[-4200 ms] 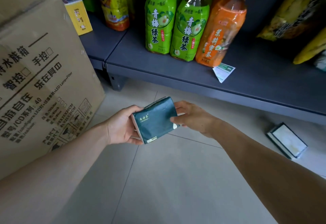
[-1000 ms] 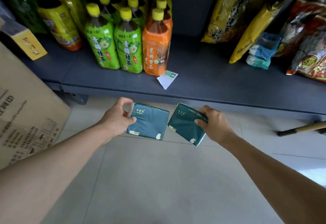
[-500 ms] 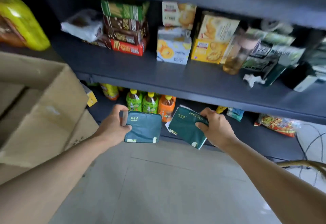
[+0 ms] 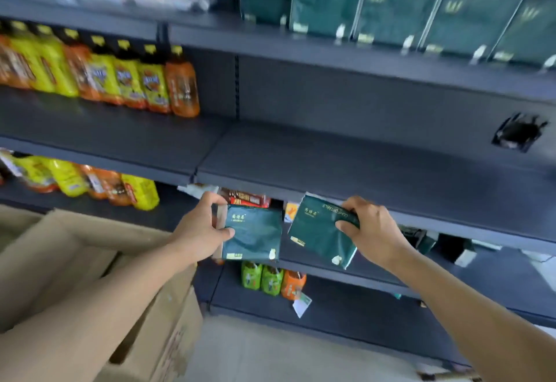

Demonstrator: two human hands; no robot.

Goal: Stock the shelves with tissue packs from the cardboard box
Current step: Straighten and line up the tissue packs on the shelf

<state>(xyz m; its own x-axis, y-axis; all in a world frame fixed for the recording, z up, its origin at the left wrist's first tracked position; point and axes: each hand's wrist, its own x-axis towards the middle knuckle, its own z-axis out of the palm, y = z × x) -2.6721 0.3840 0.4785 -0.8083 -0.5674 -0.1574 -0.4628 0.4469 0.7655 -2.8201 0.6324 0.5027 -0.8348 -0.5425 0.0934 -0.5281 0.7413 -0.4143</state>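
Both held tissue packs are dark teal-green with small gold lettering: the left tissue pack (image 4: pixel 254 232) carries a pale yellow strip and a white mark along its bottom edge, and the right tissue pack (image 4: pixel 319 231) adds a line of light print near its top. The row of packs (image 4: pixel 397 17) on the top shelf shows the same dark green. The shelves (image 4: pixel 346 165) are matte slate grey. The bottles (image 4: pixel 120 81) alternate yellow and orange labels. The cardboard box (image 4: pixel 75 261) is plain tan.

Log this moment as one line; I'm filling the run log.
left hand: holds pack | right hand: holds second pack | both below bare shelf | row of packs on top shelf
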